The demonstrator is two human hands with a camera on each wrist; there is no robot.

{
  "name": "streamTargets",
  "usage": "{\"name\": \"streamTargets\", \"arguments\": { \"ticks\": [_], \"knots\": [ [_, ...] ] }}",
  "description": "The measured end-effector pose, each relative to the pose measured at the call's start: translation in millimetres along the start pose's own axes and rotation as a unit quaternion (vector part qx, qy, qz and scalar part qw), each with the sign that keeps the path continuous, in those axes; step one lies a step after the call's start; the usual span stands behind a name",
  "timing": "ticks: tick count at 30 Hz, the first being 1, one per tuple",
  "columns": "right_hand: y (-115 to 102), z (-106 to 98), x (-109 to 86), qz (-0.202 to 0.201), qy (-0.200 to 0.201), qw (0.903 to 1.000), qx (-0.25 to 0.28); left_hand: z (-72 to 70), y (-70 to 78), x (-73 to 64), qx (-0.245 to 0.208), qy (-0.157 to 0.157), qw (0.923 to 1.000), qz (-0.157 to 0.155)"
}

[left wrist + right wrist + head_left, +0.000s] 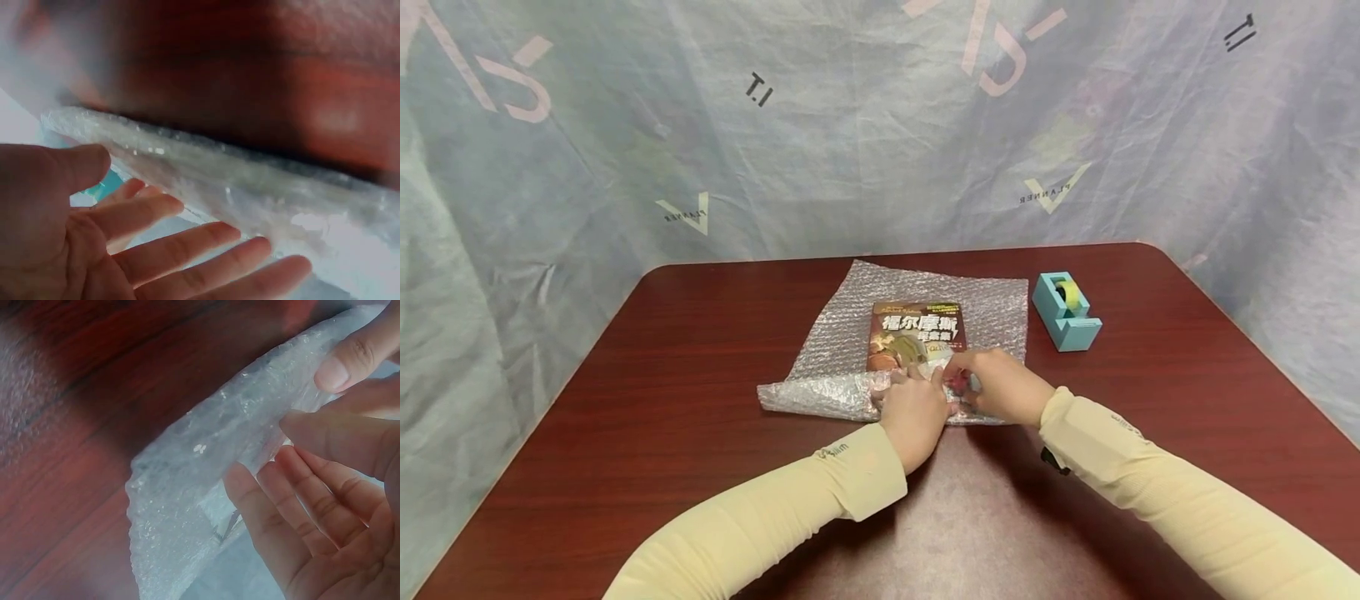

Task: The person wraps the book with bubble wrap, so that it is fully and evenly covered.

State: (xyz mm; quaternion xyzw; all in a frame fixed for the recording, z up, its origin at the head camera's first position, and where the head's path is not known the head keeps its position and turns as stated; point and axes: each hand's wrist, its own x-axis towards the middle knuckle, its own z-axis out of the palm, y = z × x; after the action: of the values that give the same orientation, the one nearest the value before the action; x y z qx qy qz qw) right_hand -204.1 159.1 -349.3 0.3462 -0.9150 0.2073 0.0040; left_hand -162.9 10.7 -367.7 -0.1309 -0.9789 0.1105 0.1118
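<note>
Bench [625,450] first, broad and dark red, carrying the lot. On it lies the bubble wrap [838,337], flat on the far side, its near edge folded over towards the middle: surely feather-light, soft and springy, apt to skid and to pop back up if released. Best handled with flat fingers spread along that fold, pressing rather than pinching hard.

And there's the book [917,327], lying on the wrap, cover up, near end under the clear fold! By the look of it the weightiest piece of the parcel, fairly stiff, glossy enough to slip inside the plastic, its corners the likeliest to dent. Take it by both side edges, wrap and all.

Now the hands! Left hand [916,421] rests on the fold, fingers spread apart and nearly straight, curled round nothing. Right hand [1003,385] sits just beside it, fingers lightly bent, a gap between thumb and forefinger; whether the tips catch any film, I cannot tell.

Over on the right, just beside the sheet, the blue tape dispenser [1077,332], hard and probably steady; grip its body. Smallest of all, the yellow roll of tape [1071,293], seated inside.
</note>
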Motion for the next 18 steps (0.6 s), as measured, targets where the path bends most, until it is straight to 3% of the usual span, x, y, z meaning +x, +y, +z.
{"name": "streamTargets", "arguments": {
  "ticks": [2, 3, 6, 9, 10, 14, 18],
  "knots": [
    [-0.3, -0.3, -0.2, 0.002, 0.001, 1.0000, -0.001, -1.5, -0.6, -0.3, 0.002, -0.010, 0.9999, -0.003],
    [-0.5, -0.5, -0.2, 0.004, 0.001, 1.0000, -0.002, 5.4, -0.7, 1.3, 0.007, -0.002, 1.0000, -0.001],
    [-1.9, -1.2, 0.3, 0.008, -0.004, 1.0000, 0.000, 6.3, -3.8, 2.3, 0.005, -0.024, 0.9997, 0.004],
    [-1.4, -1.8, 0.9, 0.015, -0.013, 0.9998, 0.010, 8.6, -10.4, 3.5, 0.002, -0.021, 0.9993, 0.032],
    [-0.4, -2.0, 0.6, 0.015, -0.013, 0.9997, 0.014, 2.1, -13.6, 2.7, -0.006, -0.029, 0.9987, 0.042],
    [6.4, -3.3, -2.5, 0.016, -0.013, 0.9987, 0.047, 3.5, -23.4, 5.2, -0.025, 0.013, 0.9955, 0.090],
    [13.0, -8.1, -7.1, 0.039, -0.015, 0.9959, 0.080, 2.2, -25.7, 8.1, -0.039, 0.028, 0.9928, 0.110]
  ]
}}
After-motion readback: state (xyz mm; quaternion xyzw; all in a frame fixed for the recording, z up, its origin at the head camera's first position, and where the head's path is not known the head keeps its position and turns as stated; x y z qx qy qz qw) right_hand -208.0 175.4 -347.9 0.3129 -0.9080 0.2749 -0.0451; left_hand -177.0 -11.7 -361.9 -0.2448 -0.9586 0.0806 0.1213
